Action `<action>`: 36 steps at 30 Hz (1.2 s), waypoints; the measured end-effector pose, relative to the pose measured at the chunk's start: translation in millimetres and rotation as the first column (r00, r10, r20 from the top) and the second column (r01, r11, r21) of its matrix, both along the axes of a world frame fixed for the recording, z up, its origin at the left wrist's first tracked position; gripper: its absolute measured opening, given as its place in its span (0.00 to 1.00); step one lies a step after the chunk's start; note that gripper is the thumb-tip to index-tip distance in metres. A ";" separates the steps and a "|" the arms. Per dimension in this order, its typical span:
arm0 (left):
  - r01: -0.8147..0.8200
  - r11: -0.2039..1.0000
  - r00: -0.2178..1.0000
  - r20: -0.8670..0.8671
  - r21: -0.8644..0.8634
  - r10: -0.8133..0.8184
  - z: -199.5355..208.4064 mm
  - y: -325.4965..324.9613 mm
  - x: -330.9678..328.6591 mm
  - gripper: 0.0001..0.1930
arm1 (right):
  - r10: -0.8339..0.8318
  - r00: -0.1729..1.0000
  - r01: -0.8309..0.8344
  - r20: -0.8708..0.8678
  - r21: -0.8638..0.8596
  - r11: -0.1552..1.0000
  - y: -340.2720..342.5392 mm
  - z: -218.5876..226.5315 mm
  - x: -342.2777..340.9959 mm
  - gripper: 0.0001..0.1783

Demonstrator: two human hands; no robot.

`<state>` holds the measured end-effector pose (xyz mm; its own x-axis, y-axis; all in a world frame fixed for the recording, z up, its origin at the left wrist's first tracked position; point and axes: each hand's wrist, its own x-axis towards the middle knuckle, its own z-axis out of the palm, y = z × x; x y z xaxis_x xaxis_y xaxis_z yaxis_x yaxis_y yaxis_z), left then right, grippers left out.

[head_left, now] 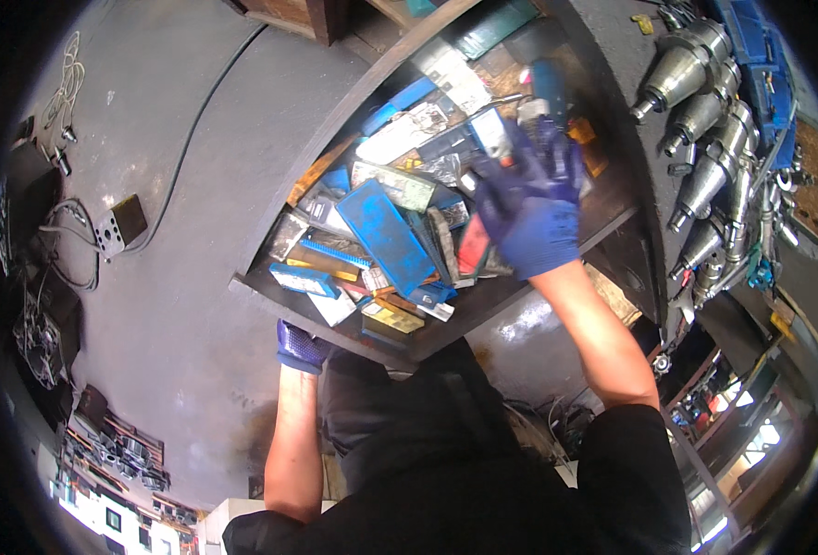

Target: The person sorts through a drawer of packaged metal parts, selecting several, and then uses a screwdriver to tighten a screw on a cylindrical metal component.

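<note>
1. While R hand [537, 199] is over drawer [390, 69], fingers look apart.
2. L hand [300, 348] by drawer's 7 o'clock edge; fingers: can't tell.
3. Blue box [386, 239] in drawer, approx. R fingers' 8 o'clock, axis 11–5.

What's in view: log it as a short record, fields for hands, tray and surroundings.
Left hand: gloved, at the near left edge of the tray; grip unclear
Right hand: gloved, blurred, over the tray's contents; hold unclear
Tray contents: jumbled small boxes, including a blue box
Right side: metal tool holders
Left side: block with holes
</note>
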<state>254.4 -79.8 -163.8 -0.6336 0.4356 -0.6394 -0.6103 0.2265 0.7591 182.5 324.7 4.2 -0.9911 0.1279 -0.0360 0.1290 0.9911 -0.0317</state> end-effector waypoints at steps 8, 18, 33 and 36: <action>-0.552 0.789 0.769 0.531 0.270 0.357 -13.6 -4.8 11.1 0.22 | -0.031 0.976 0.017 -0.214 -0.069 0.997 44.8 -1.1 2.0 0.15; -0.836 0.524 0.381 0.861 0.165 0.338 14.5 7.8 -9.7 0.25 | -0.084 0.958 0.050 -0.276 -0.127 0.991 13.1 21.7 9.8 0.18; -0.851 0.525 0.277 0.846 -0.004 0.456 30.0 13.8 -3.4 0.25 | 0.219 0.966 -0.199 0.140 -0.147 0.969 -63.6 -14.9 -65.8 0.43; -0.874 0.479 0.301 0.867 0.085 0.396 28.1 12.3 -0.9 0.26 | 0.219 0.925 -0.196 0.311 -0.106 0.975 -68.2 2.5 -73.4 0.43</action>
<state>253.4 -67.6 -135.7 -0.3273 0.4583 -0.8263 -0.6712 -0.7283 -0.1380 109.1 256.5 6.7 -0.9298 -0.0941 -0.3558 -0.0643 0.9934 -0.0949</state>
